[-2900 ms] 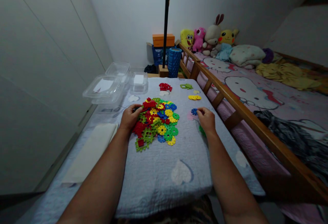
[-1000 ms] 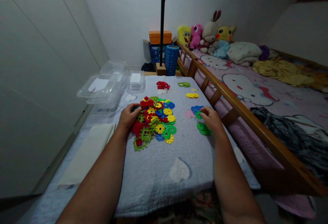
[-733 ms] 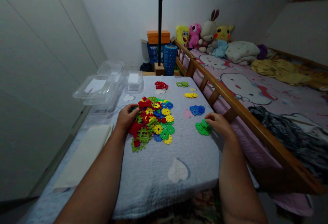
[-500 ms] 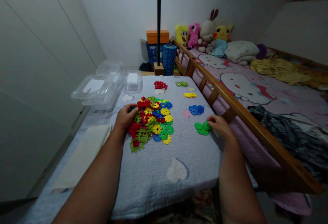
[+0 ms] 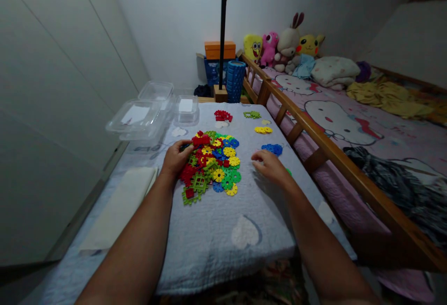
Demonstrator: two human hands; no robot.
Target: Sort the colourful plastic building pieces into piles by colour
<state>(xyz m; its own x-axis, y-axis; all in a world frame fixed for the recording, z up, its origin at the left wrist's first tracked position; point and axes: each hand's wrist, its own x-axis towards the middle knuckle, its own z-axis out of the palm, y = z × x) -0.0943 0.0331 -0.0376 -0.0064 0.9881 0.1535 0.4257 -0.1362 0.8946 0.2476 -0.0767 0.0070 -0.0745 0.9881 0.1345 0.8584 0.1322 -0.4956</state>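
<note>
A mixed pile of red, yellow, green and blue plastic interlocking pieces [image 5: 213, 163] lies on the quilted grey-blue mat [image 5: 223, 230]. My left hand [image 5: 176, 157] rests curled against the pile's left edge, fingers on the pieces. My right hand [image 5: 268, 166] hovers low between the pile and the sorted groups, fingers loosely spread, nothing visible in it. Sorted groups lie to the right: blue pieces [image 5: 272, 148], yellow pieces [image 5: 263, 130], light green pieces [image 5: 252, 115], red pieces [image 5: 222, 116]. A bit of the dark green group [image 5: 288, 172] peeks out behind my right hand.
Clear plastic containers [image 5: 139, 118] and a smaller tub [image 5: 187, 109] stand at the mat's far left. A wooden bed rail [image 5: 314, 142] runs along the right, with a bed and plush toys [image 5: 282, 46] beyond. A black pole [image 5: 222, 30] rises behind the mat. A pale folded cloth [image 5: 122, 205] lies left.
My right hand put a green piece down by the dark green group at the right, then moved left toward the mixed pile. My left hand stayed on the pile's left edge.
</note>
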